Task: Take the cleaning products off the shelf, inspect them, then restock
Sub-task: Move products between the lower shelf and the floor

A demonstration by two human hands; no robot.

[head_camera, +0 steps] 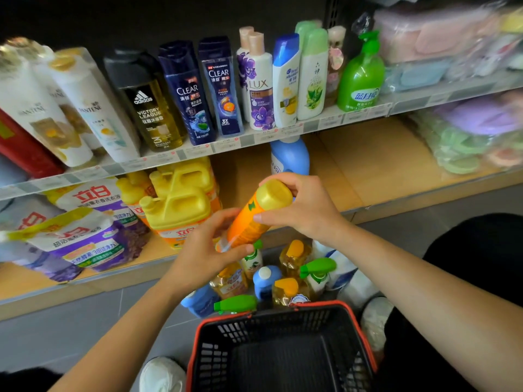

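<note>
Both hands hold an orange bottle [249, 226] with a yellow cap [274, 196] in front of the lower shelf [356, 168], above the floor. The bottle is tilted, cap up and to the far right. The left hand [208, 251] curls its fingers round the bottle's lower end, and the right hand [307, 207] grips it just below the cap, thumb on the orange body.

Beneath the hands a cluster of bottles [286, 288] stands on the floor, some with green spray heads, between the shelf and a black basket [325, 306] with a red rim, nearest the camera. On the lower shelf, yellow jugs [181, 199] and purple detergent bags [85, 241] sit at left, and a blue bottle [291, 157] stands far behind the hands. Shampoo bottles [223, 86] line the upper shelf [256, 139].
</note>
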